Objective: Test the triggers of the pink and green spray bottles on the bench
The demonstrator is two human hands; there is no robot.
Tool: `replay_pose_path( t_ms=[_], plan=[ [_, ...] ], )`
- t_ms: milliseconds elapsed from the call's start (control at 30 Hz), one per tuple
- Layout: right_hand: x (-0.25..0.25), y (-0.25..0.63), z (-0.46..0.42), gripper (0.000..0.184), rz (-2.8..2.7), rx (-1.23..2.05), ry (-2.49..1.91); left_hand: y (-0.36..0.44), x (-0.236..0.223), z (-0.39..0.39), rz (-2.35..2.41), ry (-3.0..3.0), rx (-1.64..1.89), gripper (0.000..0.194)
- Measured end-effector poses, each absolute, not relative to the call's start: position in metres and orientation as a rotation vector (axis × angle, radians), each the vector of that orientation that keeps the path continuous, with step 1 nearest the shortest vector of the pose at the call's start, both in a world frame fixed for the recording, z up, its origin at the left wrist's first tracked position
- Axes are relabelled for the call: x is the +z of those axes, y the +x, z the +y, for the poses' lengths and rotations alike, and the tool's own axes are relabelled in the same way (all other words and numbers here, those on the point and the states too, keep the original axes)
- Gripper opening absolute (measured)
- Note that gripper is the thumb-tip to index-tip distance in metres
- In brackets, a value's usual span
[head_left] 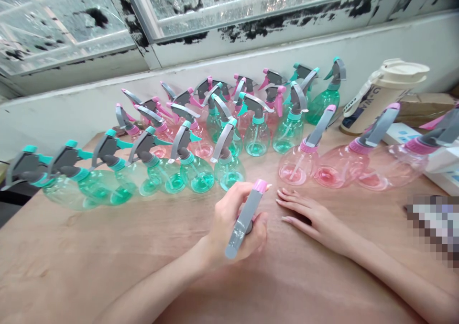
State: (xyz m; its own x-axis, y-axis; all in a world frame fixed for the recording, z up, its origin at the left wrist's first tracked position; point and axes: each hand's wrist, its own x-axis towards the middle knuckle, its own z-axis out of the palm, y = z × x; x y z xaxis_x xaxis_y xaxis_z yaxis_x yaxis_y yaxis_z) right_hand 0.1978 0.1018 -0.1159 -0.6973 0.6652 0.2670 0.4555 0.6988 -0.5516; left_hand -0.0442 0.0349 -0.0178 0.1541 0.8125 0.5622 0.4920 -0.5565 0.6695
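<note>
My left hand (233, 223) is wrapped round a grey spray head (245, 219) with a pink nozzle tip, held above the table's front part. Whether a bottle hangs beneath it is hidden by the hand. Flat on the wooden table (143, 262) lies my right hand (315, 219), its fingers stretched out and holding nothing. Just beyond the right hand stand pink spray bottles (297, 166) with grey and pink heads. Ahead of the left hand is a row of green spray bottles (197, 173) with grey and teal heads.
More pink and green bottles (256, 135) crowd the table toward the wall. A beige tumbler (383, 97) with a lid stands at the back right, near a brown package (412, 106) and a white box (441, 156). A blurred-out item (435, 223) lies at the right edge. Windows run behind.
</note>
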Motion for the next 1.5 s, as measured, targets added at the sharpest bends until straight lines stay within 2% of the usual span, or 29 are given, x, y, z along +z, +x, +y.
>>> replay_pose_path(
  t_ms=[300, 467, 567, 800, 1500],
  plan=[
    [-0.118, 0.198, 0.102, 0.042, -2.453, 0.620, -0.857, -0.042, -0.011, 0.036, 1.252, 2.129, 1.377, 0.039],
    [-0.119, 0.199, 0.102, 0.042, -2.471, 0.606, -0.866, -0.041, 0.000, 0.039, 1.244, 2.245, 1.360, 0.009],
    [-0.118, 0.198, 0.102, 0.042, -2.477, 0.606, -0.864, -0.041, 0.003, 0.039, 1.257, 2.244, 1.332, 0.005],
    [-0.117, 0.198, 0.100, 0.043, -2.500, 0.591, -0.887, -0.041, -0.001, 0.035, 1.314, 2.117, 1.319, 0.032],
    [-0.114, 0.197, 0.100, 0.043, -2.488, 0.600, -0.878, -0.041, -0.012, 0.037, 1.278, 2.093, 1.379, 0.034]
  ],
)
